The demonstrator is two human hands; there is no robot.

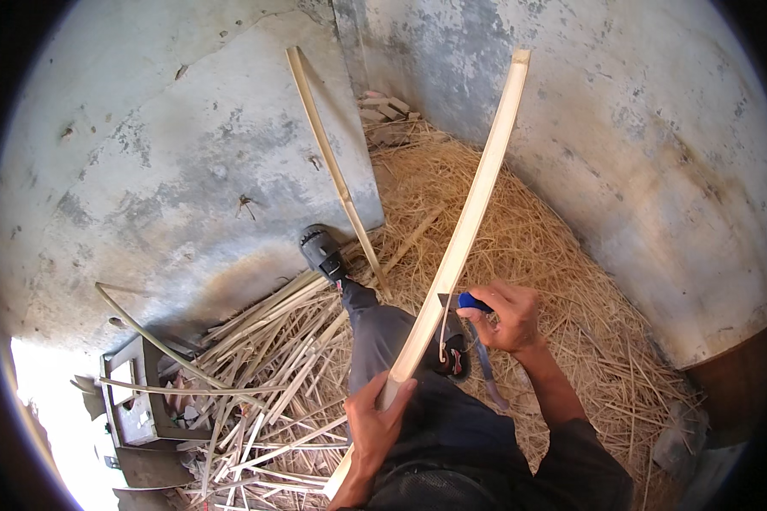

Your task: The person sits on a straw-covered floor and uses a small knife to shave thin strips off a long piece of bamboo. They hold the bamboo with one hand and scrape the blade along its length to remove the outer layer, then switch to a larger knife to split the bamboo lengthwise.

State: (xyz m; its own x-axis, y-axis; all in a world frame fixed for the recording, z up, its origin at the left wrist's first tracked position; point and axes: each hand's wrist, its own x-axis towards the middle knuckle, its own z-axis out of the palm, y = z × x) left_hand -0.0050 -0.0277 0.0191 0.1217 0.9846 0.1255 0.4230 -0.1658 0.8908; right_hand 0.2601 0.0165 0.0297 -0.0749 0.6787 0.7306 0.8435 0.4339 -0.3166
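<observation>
A long, pale split bamboo strip (469,213) slants across my lap, its far end raised toward the corner of the walls. My left hand (377,428) is closed around its lower part, near my body. In my right hand (509,317) is a knife with a blue handle (471,301). Its dark blade (445,300) touches the strip's right edge, about midway along. A thin shaving (443,332) hangs down from beside the blade. Part of the blade is hidden against the strip.
Another bamboo strip (332,166) leans on the left wall. Shavings (562,281) and cut strips (264,375) cover the floor. A box-like frame (136,400) stands at the lower left. My shoe (320,249) is near the wall; a curved grey-blue strip (488,370) lies below my right hand.
</observation>
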